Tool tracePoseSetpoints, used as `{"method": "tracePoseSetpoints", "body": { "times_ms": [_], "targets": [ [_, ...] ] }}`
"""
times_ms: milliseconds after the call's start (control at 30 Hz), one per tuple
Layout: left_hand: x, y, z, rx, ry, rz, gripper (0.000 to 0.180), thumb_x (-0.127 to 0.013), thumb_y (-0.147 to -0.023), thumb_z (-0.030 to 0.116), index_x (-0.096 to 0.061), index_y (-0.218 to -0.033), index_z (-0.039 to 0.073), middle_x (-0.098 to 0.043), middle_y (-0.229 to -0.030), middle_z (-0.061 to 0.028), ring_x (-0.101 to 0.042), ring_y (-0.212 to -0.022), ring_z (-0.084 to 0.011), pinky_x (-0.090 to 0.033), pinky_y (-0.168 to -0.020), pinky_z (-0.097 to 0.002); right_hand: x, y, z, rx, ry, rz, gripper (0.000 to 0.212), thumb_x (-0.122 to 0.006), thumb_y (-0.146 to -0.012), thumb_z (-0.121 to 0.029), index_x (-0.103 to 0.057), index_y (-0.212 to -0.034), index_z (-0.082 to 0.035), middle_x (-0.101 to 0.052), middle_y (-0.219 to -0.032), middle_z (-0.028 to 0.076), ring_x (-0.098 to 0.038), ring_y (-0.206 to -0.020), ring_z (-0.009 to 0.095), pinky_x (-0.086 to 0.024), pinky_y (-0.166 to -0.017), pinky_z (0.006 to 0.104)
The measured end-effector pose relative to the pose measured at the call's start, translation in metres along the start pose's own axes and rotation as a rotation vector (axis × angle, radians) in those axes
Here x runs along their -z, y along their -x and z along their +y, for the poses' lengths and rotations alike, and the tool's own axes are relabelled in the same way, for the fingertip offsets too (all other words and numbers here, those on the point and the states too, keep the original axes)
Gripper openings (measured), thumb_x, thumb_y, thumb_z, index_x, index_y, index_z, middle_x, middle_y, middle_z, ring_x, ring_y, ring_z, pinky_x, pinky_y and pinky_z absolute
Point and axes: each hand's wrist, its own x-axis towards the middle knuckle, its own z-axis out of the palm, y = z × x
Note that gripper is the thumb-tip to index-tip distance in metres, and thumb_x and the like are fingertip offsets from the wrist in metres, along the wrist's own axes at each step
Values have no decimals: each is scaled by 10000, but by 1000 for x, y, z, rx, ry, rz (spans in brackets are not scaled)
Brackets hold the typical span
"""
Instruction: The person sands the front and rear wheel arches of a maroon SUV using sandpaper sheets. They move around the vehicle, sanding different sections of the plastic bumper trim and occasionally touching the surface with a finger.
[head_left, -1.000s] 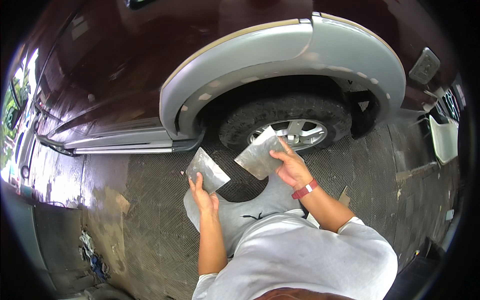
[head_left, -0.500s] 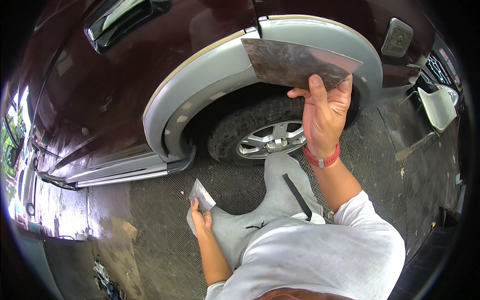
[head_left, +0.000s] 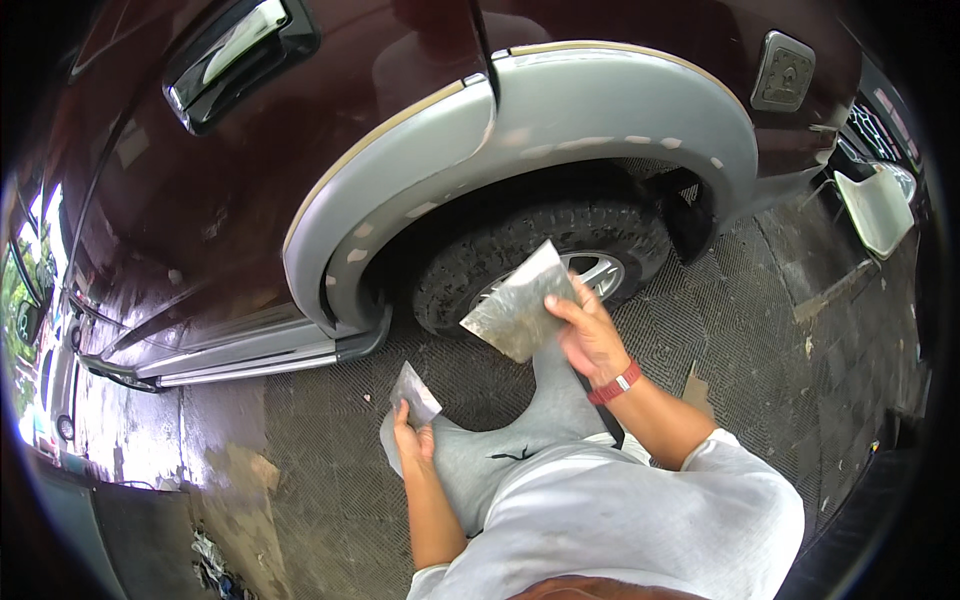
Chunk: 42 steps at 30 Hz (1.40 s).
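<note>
My right hand (head_left: 592,338) grips a thin, rectangular metal putty spreader (head_left: 520,308) by its right edge, thumb on top. The spreader is held tilted in front of the wheel (head_left: 625,235), apart from the car. Near my left knee, my left hand (head_left: 412,438) pinches a smaller metal spreader (head_left: 416,396) at its lower edge. Beyond both hands curves the grey wheel-arch trim (head_left: 620,95) of a dark red car. Pale pinkish patches (head_left: 578,145) dot its lower edge, and neither spreader touches it.
A silver side step (head_left: 250,362) runs along the car at left. A chrome door handle (head_left: 240,45) and a square fuel flap (head_left: 783,72) sit on the body. At far right stands a pale chair-like panel (head_left: 876,215). Dark textured matting (head_left: 740,330) covers the floor.
My right hand has come down and left from the wheel arch with its spreader, uncovering the patches on the trim. My left hand has shifted slightly and still holds the smaller spreader.
</note>
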Motion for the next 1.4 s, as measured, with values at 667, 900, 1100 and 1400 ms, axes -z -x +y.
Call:
{"method": "tracePoseSetpoints", "body": {
  "times_ms": [667,900,1100,1400],
  "targets": [
    [-198,106,46,-475,-326,-300,440,-608,-1071,207,-488,-1456,32,-611,-1354,-78,-577,-1251,-180,-441,-1091,-350,-50,47,-31,595,1401,-454,408,-698,-926,-308,-709,-1328,-240,-588,-1465,34,-435,-1448,327,-315,-1104,624],
    [-183,99,50,-672,-508,-348,500,-614,-1066,214,-436,-1495,27,-588,-1381,-109,-584,-1270,-208,-455,-1111,-380,-67,51,-12,719,1761,-508,369,-742,-884,-319,-767,-1252,-313,-604,-1447,-48,-375,-1490,300,-213,-1091,690],
    [-172,94,51,-692,-366,-239,399,-593,-1073,185,-497,-1420,11,-622,-1309,-104,-623,-1165,-201,-487,-1041,-365,-61,63,8,610,1807,-602,350,-725,-894,-319,-774,-1240,-306,-612,-1448,-39,-378,-1503,309,-169,-1134,664],
    [-36,-10,6,176,17,-150,360,-649,-1010,109,-594,-1340,-22,-667,-1313,-139,-666,-1203,-269,-567,-1060,-433,-79,-11,-17,1439,1592,85,382,-793,-838,-288,-789,-1218,-324,-584,-1461,-52,-322,-1512,335,-123,-1169,580]
  ]
}}
